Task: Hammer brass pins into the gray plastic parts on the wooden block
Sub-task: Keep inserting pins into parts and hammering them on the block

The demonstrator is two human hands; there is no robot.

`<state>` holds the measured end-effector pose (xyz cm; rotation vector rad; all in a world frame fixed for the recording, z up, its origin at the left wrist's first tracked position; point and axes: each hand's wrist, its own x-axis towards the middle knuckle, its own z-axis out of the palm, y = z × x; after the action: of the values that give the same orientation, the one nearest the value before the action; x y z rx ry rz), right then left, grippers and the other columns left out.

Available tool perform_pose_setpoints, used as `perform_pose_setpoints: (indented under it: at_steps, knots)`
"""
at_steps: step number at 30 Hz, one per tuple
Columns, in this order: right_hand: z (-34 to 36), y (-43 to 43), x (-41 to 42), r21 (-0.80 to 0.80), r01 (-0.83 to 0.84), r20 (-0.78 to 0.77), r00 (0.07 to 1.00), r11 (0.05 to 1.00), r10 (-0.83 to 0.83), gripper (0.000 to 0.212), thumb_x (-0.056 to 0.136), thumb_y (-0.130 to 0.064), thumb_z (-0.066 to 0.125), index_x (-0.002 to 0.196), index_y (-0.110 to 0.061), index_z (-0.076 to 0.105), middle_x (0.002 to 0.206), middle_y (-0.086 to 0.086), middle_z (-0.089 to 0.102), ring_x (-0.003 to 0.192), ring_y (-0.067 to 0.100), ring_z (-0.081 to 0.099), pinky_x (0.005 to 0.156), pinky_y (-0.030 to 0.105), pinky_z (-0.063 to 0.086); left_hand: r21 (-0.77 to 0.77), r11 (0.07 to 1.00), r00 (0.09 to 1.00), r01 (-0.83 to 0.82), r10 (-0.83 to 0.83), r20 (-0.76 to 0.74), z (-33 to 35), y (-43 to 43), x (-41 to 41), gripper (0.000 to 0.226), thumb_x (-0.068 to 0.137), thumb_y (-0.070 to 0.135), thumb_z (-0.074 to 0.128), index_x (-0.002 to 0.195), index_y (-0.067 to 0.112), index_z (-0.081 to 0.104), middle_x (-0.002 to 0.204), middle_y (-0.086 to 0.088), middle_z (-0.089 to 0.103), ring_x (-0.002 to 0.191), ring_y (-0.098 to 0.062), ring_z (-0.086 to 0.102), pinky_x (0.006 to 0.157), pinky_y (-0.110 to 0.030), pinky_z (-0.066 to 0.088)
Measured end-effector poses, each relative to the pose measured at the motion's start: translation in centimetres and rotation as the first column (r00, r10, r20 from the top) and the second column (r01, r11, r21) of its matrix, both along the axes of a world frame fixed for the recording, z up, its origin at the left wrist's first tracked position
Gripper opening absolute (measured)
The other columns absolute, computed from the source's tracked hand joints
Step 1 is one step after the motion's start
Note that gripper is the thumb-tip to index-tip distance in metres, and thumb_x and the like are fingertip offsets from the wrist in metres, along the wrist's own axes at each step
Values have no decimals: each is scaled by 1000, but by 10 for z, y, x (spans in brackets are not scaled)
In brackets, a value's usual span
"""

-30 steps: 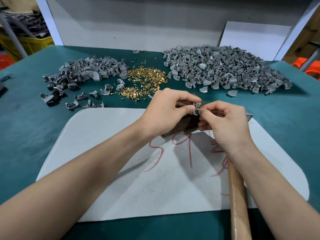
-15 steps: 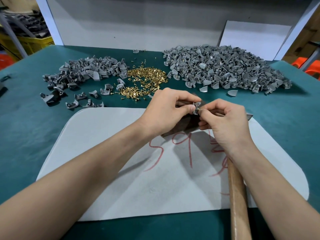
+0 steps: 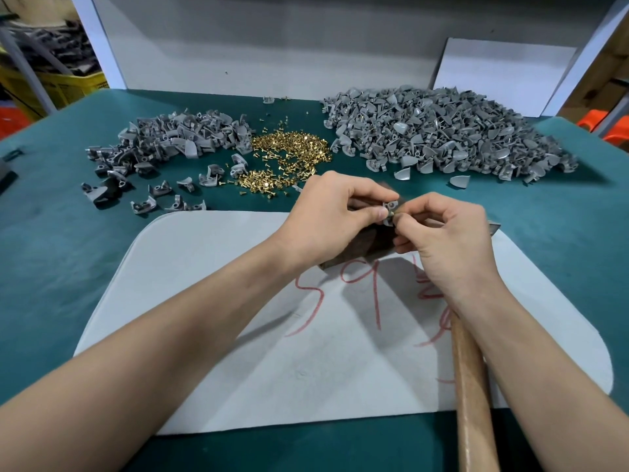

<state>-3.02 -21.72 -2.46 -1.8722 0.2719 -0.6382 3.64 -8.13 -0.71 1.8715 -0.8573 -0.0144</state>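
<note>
Hands over the wooden block (image 3: 371, 241): left hand (image 3: 326, 219) pinches gray part (image 3: 388, 206), right hand (image 3: 449, 240) pinches brass pin (image 3: 392, 210).

A teal cloth-covered surface (image 3: 51, 267) fills most of the view. On its near middle lies a pale gray felt mat (image 3: 211, 301) with rounded corners, its near edge just short of the surface's near edge. Red handwritten marks (image 3: 374, 294) run across the mat's right half. At the surface's left edge sits a dark flat object (image 3: 6, 175), partly cut off. Beyond the far edge stands a gray wall panel (image 3: 272, 46), and a white board (image 3: 503, 73) leans near the far right corner. Past the far left corner is a yellow crate (image 3: 68, 86) holding dark pieces. Orange plastic (image 3: 606, 126) shows beyond the right edge.
</note>
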Motion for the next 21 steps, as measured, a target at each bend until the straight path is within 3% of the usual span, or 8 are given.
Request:
perform_pose_setpoints:
  at_steps: [5, 9, 13, 21]
  knots:
    - [1, -2, 0, -40, -1, -2, 1000, 999, 1, 27, 77, -1, 67, 60, -22, 66, 58, -2, 65, 55, 15, 63, 63, 39, 58, -2, 1000, 1000, 12, -12, -4, 0, 0, 0, 24, 83, 0, 70, 107, 7, 73, 94, 9, 68, 82, 4, 65, 88, -13, 50]
    - [2, 1, 0, -14, -39, 10, 999, 999, 39, 26, 79, 1, 67, 64, -20, 66, 62, 2, 66, 54, 12, 62, 56, 28, 54, -19, 1000, 999, 21, -22, -48, 1, 1, 1, 24, 85, 0, 68, 108, 6, 72, 87, 7, 70, 74, 4, 65, 87, -16, 51]
    - [7, 2, -2, 61, -82, 69, 995, 995, 78, 26, 83, 2, 63, 68, -19, 66, 58, -4, 68, 50, 7, 61, 52, 19, 51, -116, 989, 977, 91, -111, -181, 4, 5, 3, 27, 88, -5, 62, 114, 0, 66, 79, 1, 68, 66, 2, 64, 78, -13, 51]
    - [7, 4, -3, 114, -107, 64, 993, 988, 100, 27, 85, 2, 61, 69, -18, 67, 57, -3, 67, 51, 11, 62, 53, 22, 54, -105, 984, 960, 140, -161, -227, 7, 8, 6, 31, 89, -3, 62, 119, 2, 65, 87, 4, 69, 75, 5, 65, 83, -11, 49]
